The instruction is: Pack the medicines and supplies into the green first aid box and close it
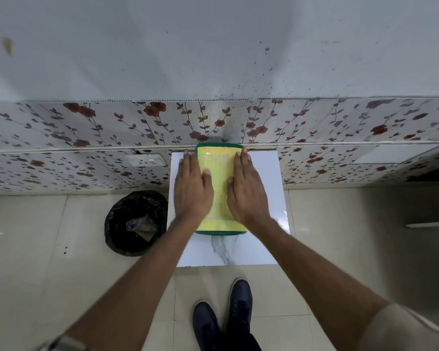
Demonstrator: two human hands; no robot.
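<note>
One green first aid box (219,233) lies closed on a small white marble-patterned table (264,173), its far end close to the floral wall panel (86,127). Its lid carries a large yellow label (219,188) with rows of small reddish print near the far end, too blurred to read; no brand can be made out. Two bare hands lie on the lid, palms down. The left hand (192,188) covers the left edge of the box with fingers stretched out flat and together, thumb resting on the yellow label; it grasps nothing. The right hand (246,191) mirrors it on the right edge, fingers likewise extended and flat, thumb on the label, nothing held. No loose medicines or supplies are visible on the table. On the tiled floor to the left of the table stands one bin lined with a black bag (136,224), some crumpled clear wrapping inside it. One white wall socket (146,160) sits on the floral panel to the left of the table. Two dark shoes (223,315) show below the table's near edge.
</note>
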